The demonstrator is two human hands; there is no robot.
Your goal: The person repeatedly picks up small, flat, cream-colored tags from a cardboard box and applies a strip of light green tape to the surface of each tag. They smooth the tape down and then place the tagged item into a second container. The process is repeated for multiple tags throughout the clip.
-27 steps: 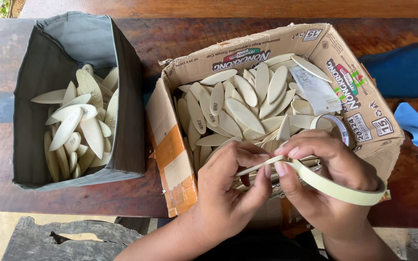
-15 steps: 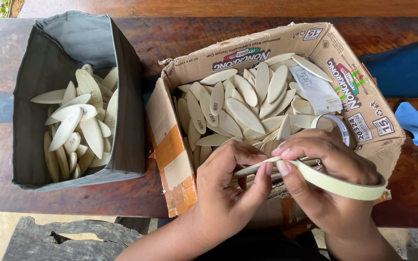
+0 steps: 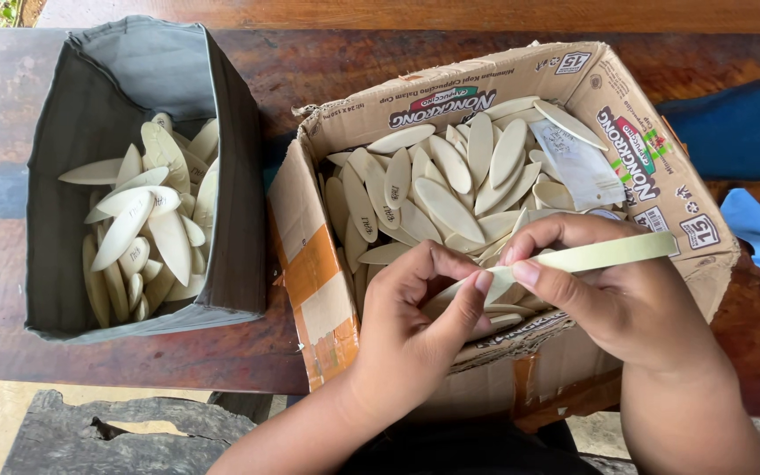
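1. Tape strip, pale green, sits stretched over the front edge of the cardboard box, pinched between both hands.
2. Left hand: thumb and fingers closed on the strip's near end, together with a wooden piece.
3. Right hand: grip closed on the strip too, thumb pressing down.
4. Since a second ago the strip went from a sagging loop to nearly straight, so it looks pulled taut.
5. Grey box on the table holds more pieces, untouched.

A single head-worn camera looks steeply down from close above, facing the counter edge; the cardboard box and grey bag fill the view.
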